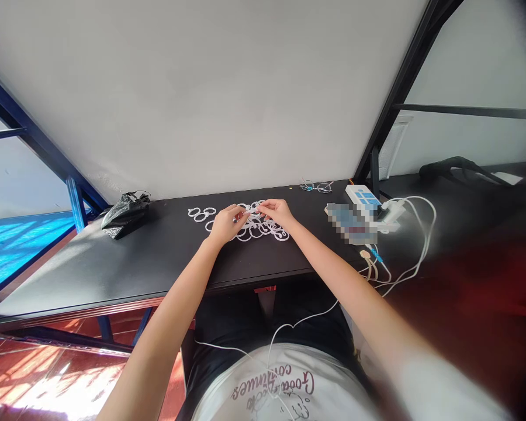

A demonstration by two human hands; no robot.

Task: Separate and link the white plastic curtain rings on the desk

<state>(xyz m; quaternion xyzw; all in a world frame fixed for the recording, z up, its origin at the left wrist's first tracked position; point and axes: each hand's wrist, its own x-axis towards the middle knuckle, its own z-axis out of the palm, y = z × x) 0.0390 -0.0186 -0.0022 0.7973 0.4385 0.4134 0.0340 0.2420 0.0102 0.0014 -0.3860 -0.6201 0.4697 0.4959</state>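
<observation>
Several white plastic rings (256, 229) lie in a heap near the back of the black table (114, 263). My left hand (227, 224) and my right hand (279, 211) meet above the heap. Both hands pinch one white ring (251, 213) between their fingertips, just over the pile. Three more white rings (201, 214) lie in a short row to the left of the heap, apart from my hands.
A crumpled black plastic bag (126, 213) lies at the table's back left. A white power strip (364, 199) with white cables (414, 257) sits at the right, beside a blurred flat object (350, 223). Wire-rimmed glasses (316, 187) rest against the wall.
</observation>
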